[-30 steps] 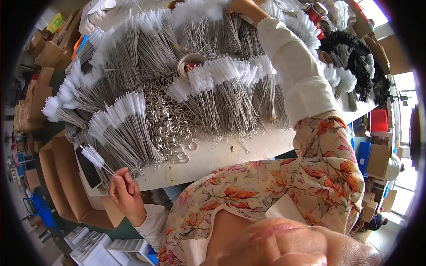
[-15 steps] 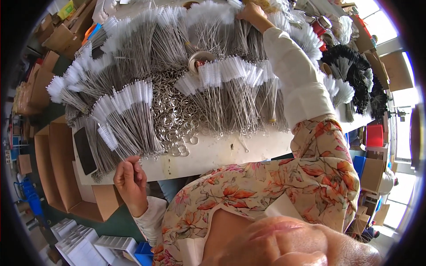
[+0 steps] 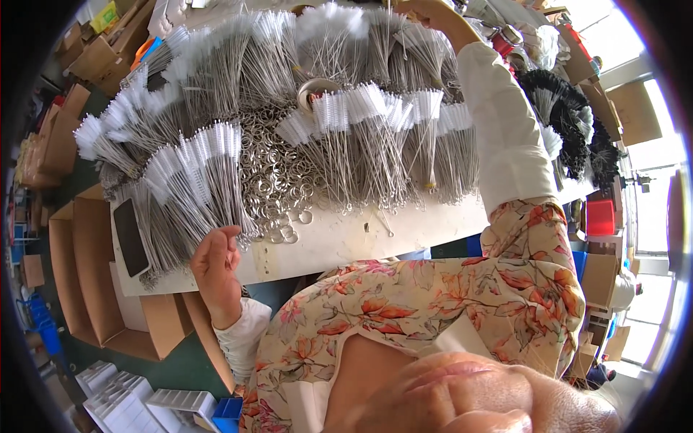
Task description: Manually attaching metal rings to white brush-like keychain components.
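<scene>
My left hand (image 3: 219, 270) hovers at the table's near edge with its fingers loosely bent and slightly apart; nothing shows in it. It is nearest a row of wire brushes (image 3: 195, 169) with white bristle heads and looped wire ends. At the far edge of the table is my right hand (image 3: 432, 11), partly cut off by the top of the picture. Its bent fingertips meet at something thin and pale that I cannot make out. Below that arm lie more white-headed brushes (image 3: 372, 112). Between the two rows spreads a heap of metal rings (image 3: 274, 169).
Bundles of brushes (image 3: 267, 65) line the back of the white table (image 3: 325, 245). A round pale container (image 3: 315, 90) stands among them. A black phone (image 3: 131, 237) lies at the left edge, near open cardboard boxes (image 3: 86, 281). Black-bristled brushes (image 3: 556, 115) are at right.
The white brush held in my left hand no longer shows there; its fingers have loosened and the hand has risen slightly. My right hand has moved farther up and right, off the back bundle.
</scene>
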Demonstrator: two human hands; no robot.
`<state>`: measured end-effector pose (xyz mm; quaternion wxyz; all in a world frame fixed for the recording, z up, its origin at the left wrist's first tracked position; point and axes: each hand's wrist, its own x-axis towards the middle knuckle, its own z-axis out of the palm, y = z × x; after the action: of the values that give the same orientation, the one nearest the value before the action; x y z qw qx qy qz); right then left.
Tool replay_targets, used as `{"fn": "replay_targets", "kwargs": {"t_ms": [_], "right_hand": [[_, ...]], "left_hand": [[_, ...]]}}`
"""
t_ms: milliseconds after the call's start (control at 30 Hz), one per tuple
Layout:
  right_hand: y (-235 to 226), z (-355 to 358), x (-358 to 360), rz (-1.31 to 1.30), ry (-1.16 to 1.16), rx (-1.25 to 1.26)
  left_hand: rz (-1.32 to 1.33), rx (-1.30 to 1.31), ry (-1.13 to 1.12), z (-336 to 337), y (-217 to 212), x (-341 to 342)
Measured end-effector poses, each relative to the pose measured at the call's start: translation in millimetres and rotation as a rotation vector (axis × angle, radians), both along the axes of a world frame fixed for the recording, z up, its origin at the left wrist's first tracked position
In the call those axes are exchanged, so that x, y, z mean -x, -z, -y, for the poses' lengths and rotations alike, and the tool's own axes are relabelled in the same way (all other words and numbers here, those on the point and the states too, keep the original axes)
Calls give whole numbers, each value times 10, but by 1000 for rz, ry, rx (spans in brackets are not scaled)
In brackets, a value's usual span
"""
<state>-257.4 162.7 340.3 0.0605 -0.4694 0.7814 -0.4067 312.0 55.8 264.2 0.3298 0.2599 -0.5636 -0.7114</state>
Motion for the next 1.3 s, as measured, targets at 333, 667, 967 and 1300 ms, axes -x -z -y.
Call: {"fn": "replay_targets", "kwargs": {"t_ms": [333, 667, 967, 1300], "right_hand": [[-278, -36, -1245, 987, -285, 431], [222, -296, -3628, 987, -569, 462], [998, -488, -3763, 1440, -328, 671], [874, -822, -3994, 395, -415, -113]], "left_hand": [[-31, 90, 116, -235, -266, 243], [-322, 741, 54, -408, -194, 1146], [-338, 1138, -20, -712, 274, 872], [-276, 809, 374, -503, 215, 411]]}}
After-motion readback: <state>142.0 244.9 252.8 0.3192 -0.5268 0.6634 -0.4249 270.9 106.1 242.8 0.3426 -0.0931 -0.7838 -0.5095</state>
